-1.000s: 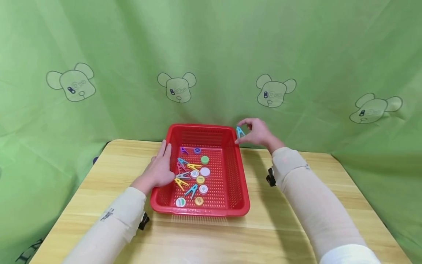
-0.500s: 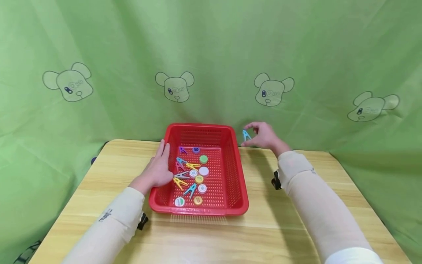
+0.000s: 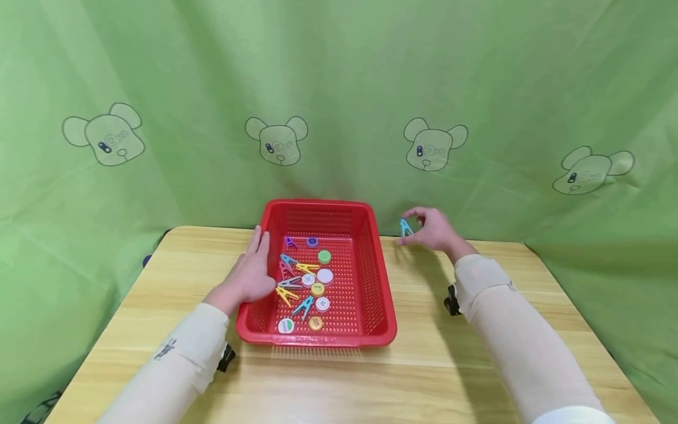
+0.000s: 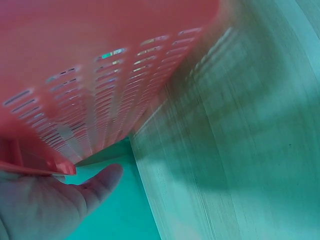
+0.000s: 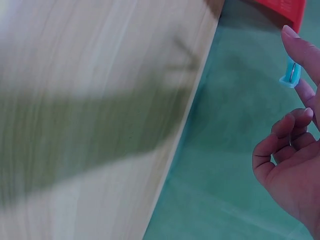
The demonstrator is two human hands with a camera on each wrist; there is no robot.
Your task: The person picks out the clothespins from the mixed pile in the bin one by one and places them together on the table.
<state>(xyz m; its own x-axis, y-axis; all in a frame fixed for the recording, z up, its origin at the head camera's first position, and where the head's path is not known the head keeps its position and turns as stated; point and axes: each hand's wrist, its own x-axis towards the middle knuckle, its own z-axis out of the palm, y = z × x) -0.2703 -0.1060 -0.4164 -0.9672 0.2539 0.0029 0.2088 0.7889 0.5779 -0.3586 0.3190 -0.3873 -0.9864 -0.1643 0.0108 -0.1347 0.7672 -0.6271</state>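
My right hand (image 3: 434,229) pinches a light blue clothespin (image 3: 405,227) between thumb and fingertips, above the table's back edge, right of the red basket (image 3: 389,306). The right wrist view shows the clothespin (image 5: 291,74) partly hidden by the fingers, with the other fingers curled below. Across the basket's left rim rests my left hand (image 3: 249,274), its visible fingers fairly straight. One straight finger (image 4: 102,185) stands clear of the outer wall in the left wrist view. Inside lie several clothespins, such as a yellow clothespin (image 3: 287,296), and several bottle caps, such as a green cap (image 3: 324,257).
The basket stands on a wooden table (image 3: 450,365) near its back edge. Directly behind hangs a green curtain (image 3: 339,70) printed with bear heads. A black strap piece (image 3: 452,300) sits under the right sleeve.
My right hand has moved right and slightly down, away from the basket's right rim, still holding the blue clothespin. The left hand stays on the left rim; the view has shifted slightly.
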